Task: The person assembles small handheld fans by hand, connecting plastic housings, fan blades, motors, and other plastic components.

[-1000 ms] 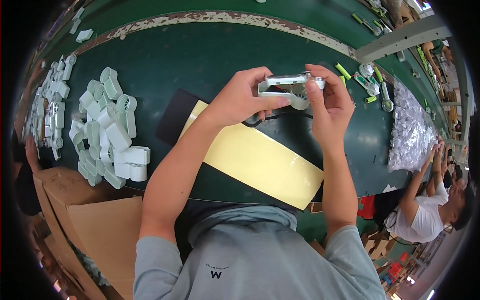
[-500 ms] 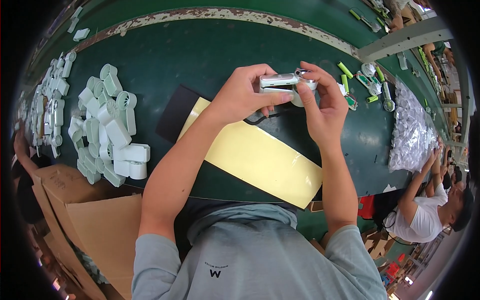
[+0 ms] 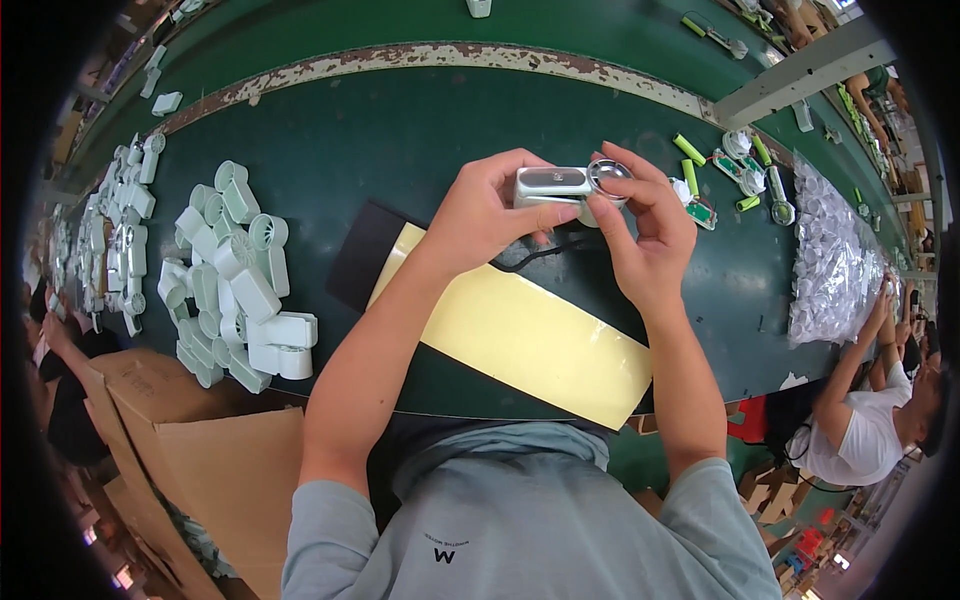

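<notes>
Over the middle of the table, both hands hold a small handheld fan housing, pale with a silver-grey front panel and a shiny round ring at its right end. My left hand grips the body end, thumb along the lower edge. At the ring, my right hand pinches the round end between thumb and fingers. What lies behind the housing is hidden by the fingers. Below them a glossy yellow sheet lies at a slant over a black piece. A black cord runs beside the sheet's upper edge.
Piles of pale green fan housings lie at the left. Green cylindrical batteries and circuit boards lie at the right, near a bag of clear plastic parts. A cardboard box stands lower left; a co-worker is at the right.
The fan housing has tilted so its front panel and ring now show more fully. My right fingers have shifted on the ring. The whole view has moved slightly.
</notes>
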{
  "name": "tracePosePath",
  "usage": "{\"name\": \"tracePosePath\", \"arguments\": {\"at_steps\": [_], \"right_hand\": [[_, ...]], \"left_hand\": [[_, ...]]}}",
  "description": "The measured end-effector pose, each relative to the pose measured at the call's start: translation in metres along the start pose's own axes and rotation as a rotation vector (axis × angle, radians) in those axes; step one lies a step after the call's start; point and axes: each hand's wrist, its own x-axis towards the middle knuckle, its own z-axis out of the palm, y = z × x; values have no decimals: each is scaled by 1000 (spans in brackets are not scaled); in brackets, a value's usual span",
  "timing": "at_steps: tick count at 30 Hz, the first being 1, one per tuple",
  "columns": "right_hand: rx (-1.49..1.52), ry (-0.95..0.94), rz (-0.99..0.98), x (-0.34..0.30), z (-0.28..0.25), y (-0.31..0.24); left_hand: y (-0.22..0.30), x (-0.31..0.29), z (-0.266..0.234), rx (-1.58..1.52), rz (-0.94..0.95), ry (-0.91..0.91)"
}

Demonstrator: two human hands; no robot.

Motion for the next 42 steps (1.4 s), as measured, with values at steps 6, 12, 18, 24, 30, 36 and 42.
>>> {"name": "tracePosePath", "arguments": {"at_steps": [6,12,18,24,30,36,42], "right_hand": [[23,20,5,0,0,0],[26,6,6,1,2,-1],[-71,-22,-59,3,0,0],[-71,-79,-125,4,-1,-2],[143,46,251,3,-7,-12],[-15,173,267,1,-5,-18],[-199,193,28,4,-5,-10]], "left_hand": [[6,0,-3,48,-27,-8],[5,-1,-5,50,-12,-7],[7,0,-7,73,-3,-8],[4,1,-7,14,64,14],[9,-7,15,322,364,-76],[7,-10,22,354,285,-121],[5,-10,28,547,303,-105]]}}
